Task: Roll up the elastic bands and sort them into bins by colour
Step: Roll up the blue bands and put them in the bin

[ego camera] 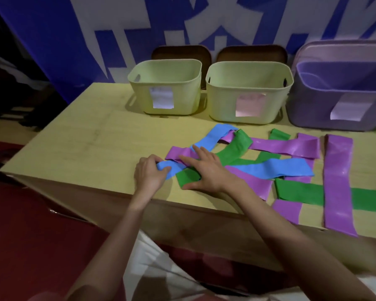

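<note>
Left hand (150,173) fingers (159,158) curled, pinching the near-left end of a long flat blue elastic band (267,168); thumb on top of the blue end. Right hand (206,170) flat, fingers (197,151) straight and spread, pressing down on the overlapped bands just right of the pinch, thumb at the edge of a green elastic band (188,177). Bands lie unrolled in a criss-cross pile on the pale wooden tabletop (85,148), centre to right: blue pieces visible at two spots, second blue stretch (217,135) arcs behind the right hand, cannot tell whether it is the same band; green strips visible about four, purple strips about five, exact count unclear from overlaps. One purple elastic band (339,181) lies apart on the right, running front to back and overhanging the near edge. Three bins along the far edge, each with a paper label: pale green plastic bin (167,88) left, cream plastic bin (248,92) middle, purple plastic bin (339,98) right, partly cut off. Left half of tabletop bare; hands sit near the front edge.
</note>
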Demonstrator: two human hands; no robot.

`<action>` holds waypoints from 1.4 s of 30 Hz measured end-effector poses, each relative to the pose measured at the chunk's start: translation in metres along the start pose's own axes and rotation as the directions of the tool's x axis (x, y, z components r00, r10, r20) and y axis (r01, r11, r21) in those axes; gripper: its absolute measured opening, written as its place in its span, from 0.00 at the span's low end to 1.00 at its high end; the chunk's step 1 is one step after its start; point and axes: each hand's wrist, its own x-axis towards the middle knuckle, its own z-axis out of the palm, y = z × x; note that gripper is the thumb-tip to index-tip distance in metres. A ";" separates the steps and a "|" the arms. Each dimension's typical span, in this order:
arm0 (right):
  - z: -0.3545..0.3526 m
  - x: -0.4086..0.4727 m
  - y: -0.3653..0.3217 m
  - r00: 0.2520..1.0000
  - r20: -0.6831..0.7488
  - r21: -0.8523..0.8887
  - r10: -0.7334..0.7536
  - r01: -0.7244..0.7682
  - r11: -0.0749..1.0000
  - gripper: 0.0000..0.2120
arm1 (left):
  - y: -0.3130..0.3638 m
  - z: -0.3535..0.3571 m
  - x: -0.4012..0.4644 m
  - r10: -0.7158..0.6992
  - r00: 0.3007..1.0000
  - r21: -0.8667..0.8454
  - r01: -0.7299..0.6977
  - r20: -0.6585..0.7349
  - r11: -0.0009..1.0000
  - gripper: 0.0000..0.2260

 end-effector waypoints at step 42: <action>-0.086 0.005 0.006 0.941 -0.312 0.774 0.128 0.174 0.608 0.10 | 0.213 -0.114 0.026 0.420 0.892 -0.985 0.164 0.168 0.045 0.04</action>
